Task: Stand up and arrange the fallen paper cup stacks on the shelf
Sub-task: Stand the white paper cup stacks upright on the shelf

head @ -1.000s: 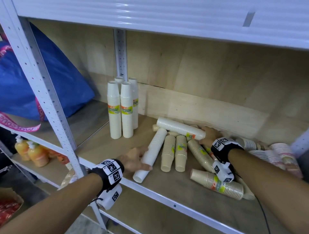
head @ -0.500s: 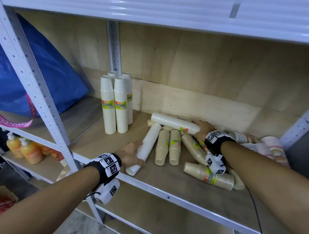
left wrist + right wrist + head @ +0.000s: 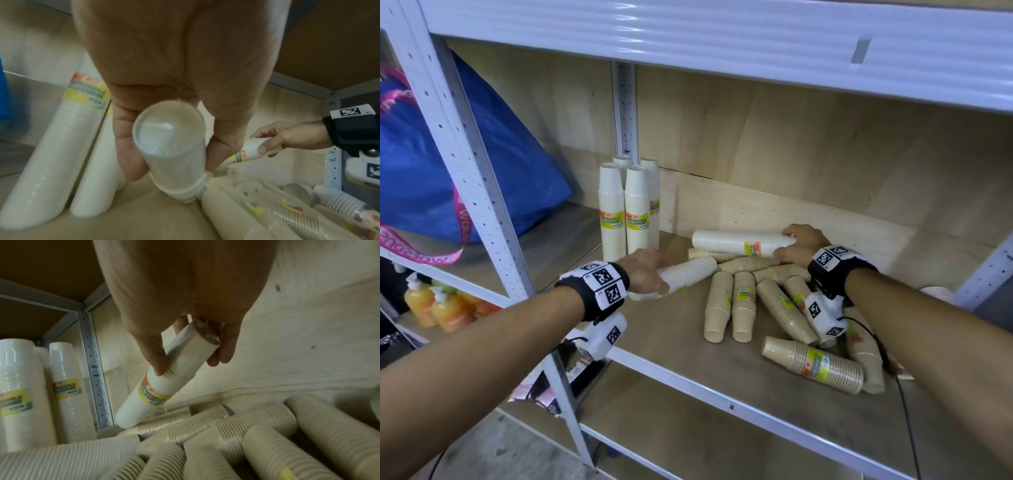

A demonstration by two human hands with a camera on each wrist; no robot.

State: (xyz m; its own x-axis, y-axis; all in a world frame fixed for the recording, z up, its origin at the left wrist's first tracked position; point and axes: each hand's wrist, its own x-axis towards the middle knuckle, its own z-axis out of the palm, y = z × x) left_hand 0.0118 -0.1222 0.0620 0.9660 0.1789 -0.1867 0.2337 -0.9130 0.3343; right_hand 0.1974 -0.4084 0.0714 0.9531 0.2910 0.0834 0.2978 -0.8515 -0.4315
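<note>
My left hand (image 3: 645, 270) grips the near end of a fallen white cup stack (image 3: 688, 274), seen end-on in the left wrist view (image 3: 170, 146), raised off the shelf at that end. My right hand (image 3: 796, 245) grips the right end of a second white stack (image 3: 736, 242) (image 3: 164, 386) that lies across several fallen beige cup stacks (image 3: 743, 308). Several white stacks (image 3: 626, 209) stand upright at the back left of the wooden shelf (image 3: 661, 329).
A beige stack (image 3: 813, 365) lies near the shelf's front edge on the right. Patterned cups (image 3: 936, 293) lie at the far right by a metal upright. A blue bag (image 3: 448, 164) fills the neighbouring bay. Orange bottles (image 3: 438, 308) stand on a lower shelf.
My left hand has closed round the near white stack and swung its near end up and leftward. My right hand has taken hold of the end of the upper white stack.
</note>
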